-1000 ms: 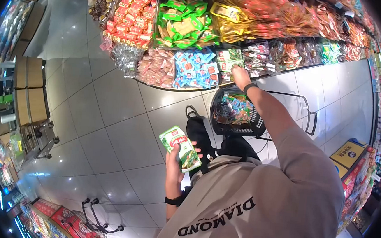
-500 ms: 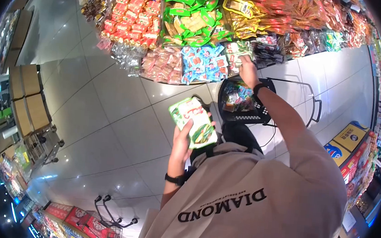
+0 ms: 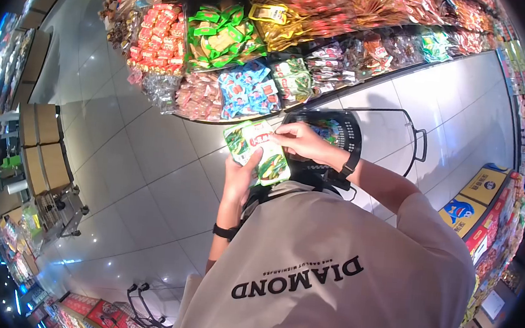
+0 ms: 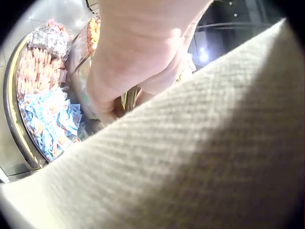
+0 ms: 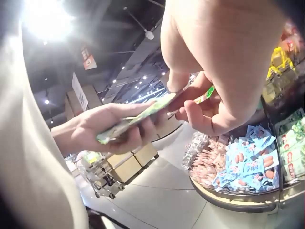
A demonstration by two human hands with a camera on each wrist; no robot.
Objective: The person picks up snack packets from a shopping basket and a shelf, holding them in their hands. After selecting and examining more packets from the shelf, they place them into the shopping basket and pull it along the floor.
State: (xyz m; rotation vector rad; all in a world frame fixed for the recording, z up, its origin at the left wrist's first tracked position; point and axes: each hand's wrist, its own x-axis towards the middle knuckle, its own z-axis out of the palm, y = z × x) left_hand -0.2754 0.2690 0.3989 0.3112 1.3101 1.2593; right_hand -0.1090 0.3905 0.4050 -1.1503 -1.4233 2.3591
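Note:
My left hand (image 3: 240, 171) holds a green and white snack packet (image 3: 273, 166) in front of my waist, thumb across its printed face. At the packet's right edge, my right hand (image 3: 306, 142) pinches it between thumb and fingers. In the right wrist view the packet (image 5: 143, 114) is seen nearly edge-on between both hands, with a bit of bright green showing by the right fingertips. Whether one packet or a stack is held, I cannot tell. Similar green and white packets (image 3: 293, 79) lie in a bin just beyond. The left sleeve covers much of the left wrist view.
A black wheeled shopping basket (image 3: 353, 137) with colourful packets inside stands by my legs. The curved display ahead holds blue packets (image 3: 248, 92), pink-brown packets (image 3: 198, 97) and red-wrapped snacks (image 3: 159, 39). Cardboard boxes (image 3: 42, 145) and a trolley (image 3: 62, 209) are to the left.
My right hand has come back from the bin of green and white packets to the packet in my left hand and now grips its edge. The left hand kept its hold.

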